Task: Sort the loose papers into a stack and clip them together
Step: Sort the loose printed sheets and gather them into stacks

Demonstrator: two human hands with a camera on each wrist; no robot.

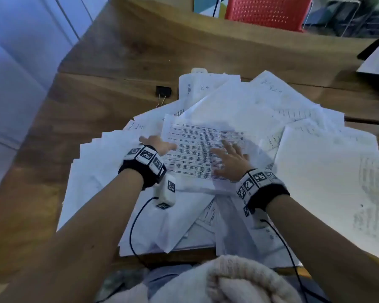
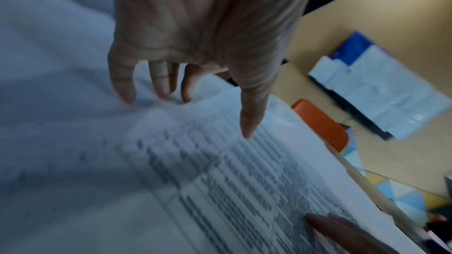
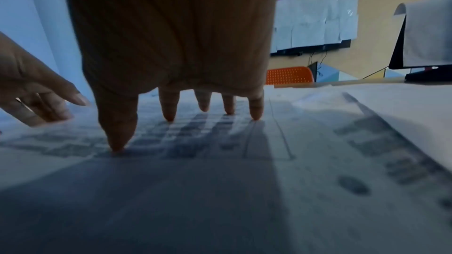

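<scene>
While the loose papers lie fanned and overlapping across the wooden table, we see both hands working on the uppermost printed sheet, a page of dense tabular text near the middle of the pile. The right hand lies flat on this sheet with its fingers straight and spread, the tips touching the print in the right wrist view. The left hand sits at the sheet's left edge, fingers extended and relaxed; in the left wrist view its fingertips meet the paper at that edge and grasp nothing. The two hands are apart, one at each side of the sheet. A black binder clip rests on the bare wood just beyond the pile's far left corner, well apart from both hands. A red perforated chair stands behind the far edge of the table. Each wrist carries a black band with square coded markers.
</scene>
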